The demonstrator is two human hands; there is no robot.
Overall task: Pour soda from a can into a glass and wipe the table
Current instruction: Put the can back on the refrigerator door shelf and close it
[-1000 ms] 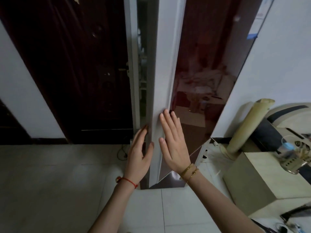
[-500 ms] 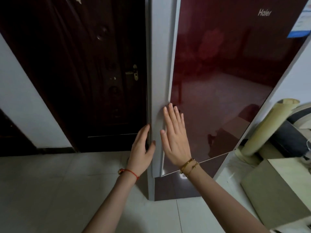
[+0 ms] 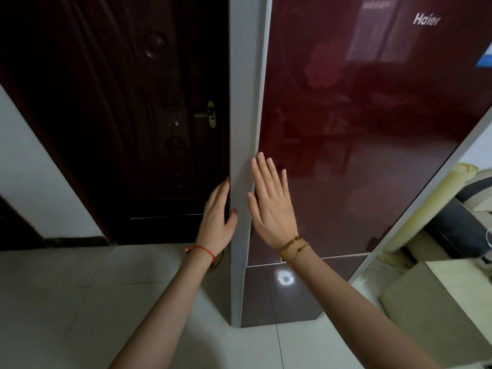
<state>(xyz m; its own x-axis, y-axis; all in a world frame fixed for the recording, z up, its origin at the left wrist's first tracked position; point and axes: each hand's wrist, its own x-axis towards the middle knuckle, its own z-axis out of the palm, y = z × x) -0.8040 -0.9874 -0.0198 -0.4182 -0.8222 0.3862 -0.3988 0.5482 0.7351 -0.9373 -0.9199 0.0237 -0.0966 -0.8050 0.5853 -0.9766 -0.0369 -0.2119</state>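
Observation:
A tall fridge with a dark red glossy door (image 3: 359, 129) and a grey side panel (image 3: 243, 102) fills the middle and right of the head view. The door lies flush with the fridge body. My right hand (image 3: 271, 206) presses flat on the door's left edge, fingers straight. My left hand (image 3: 217, 219) rests with straight fingers against the grey side panel at the same height. No can, glass or cloth is in view.
A dark wooden door (image 3: 133, 115) with a brass handle (image 3: 209, 114) stands left of the fridge. White floor tiles (image 3: 66, 302) spread below. A beige box (image 3: 439, 310) and a rolled cream mat (image 3: 431, 206) sit at the right.
The fridge door has swung from ajar to closed under my right hand. Both hands have stayed at the door's left edge.

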